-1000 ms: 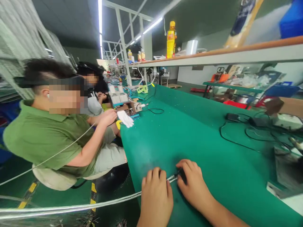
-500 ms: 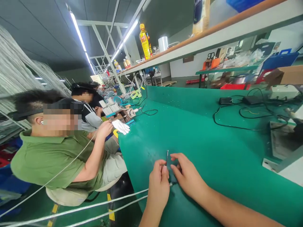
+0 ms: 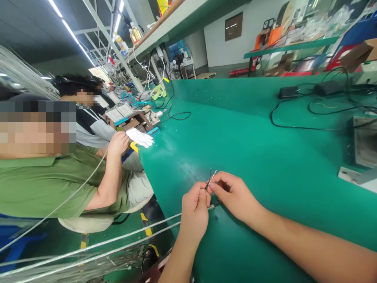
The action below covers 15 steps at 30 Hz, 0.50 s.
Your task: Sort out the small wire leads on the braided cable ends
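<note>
My left hand is closed around the end of a light grey cable, its thumb and forefinger pinching the tip. From that grip thin wires stick up, spread into a V, one dark and one paler. My right hand has its thumb and forefinger pressed together at the paler wire. Below the hands, a metal-coloured fitting with a black end lies on the green table mat. A second grey cable runs in beside the first from the lower left; the fingers partly hide how they connect.
At the left a co-worker in a green shirt holds a cable near a white glove. Black adapters with cords lie at the back right, near a metal base plate. A shelf runs overhead.
My right hand has closed from a loose, apart pose onto the wires. The wires, close together before, now fork apart. The view has tilted down and shifted right.
</note>
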Each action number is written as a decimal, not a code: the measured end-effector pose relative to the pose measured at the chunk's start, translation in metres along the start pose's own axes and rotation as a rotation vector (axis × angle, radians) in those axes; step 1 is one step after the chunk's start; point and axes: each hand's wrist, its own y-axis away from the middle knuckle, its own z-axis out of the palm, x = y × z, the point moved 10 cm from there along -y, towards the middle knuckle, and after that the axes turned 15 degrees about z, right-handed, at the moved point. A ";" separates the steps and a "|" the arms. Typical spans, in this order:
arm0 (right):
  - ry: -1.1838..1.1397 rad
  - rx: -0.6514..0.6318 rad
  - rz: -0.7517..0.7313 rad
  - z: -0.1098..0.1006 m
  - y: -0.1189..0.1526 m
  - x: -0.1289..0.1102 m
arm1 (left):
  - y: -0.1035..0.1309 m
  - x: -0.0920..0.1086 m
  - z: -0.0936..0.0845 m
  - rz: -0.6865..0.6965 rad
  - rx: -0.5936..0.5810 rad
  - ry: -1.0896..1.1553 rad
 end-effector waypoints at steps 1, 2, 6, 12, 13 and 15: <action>-0.001 -0.001 0.005 0.000 -0.001 0.001 | 0.000 0.001 0.000 0.006 -0.004 -0.011; -0.003 0.000 0.012 0.000 -0.002 0.001 | 0.000 0.001 0.000 0.011 -0.008 -0.021; -0.014 -0.007 0.025 0.000 -0.004 0.000 | 0.001 -0.001 0.000 0.019 -0.007 -0.056; 0.055 0.017 -0.001 -0.004 0.002 0.005 | 0.011 0.007 -0.002 -0.005 0.033 -0.060; 0.057 0.025 0.019 -0.005 -0.001 0.013 | 0.013 0.006 0.000 -0.022 0.024 -0.048; 0.013 0.082 0.008 -0.010 -0.010 0.026 | 0.016 -0.002 0.000 -0.060 0.041 -0.091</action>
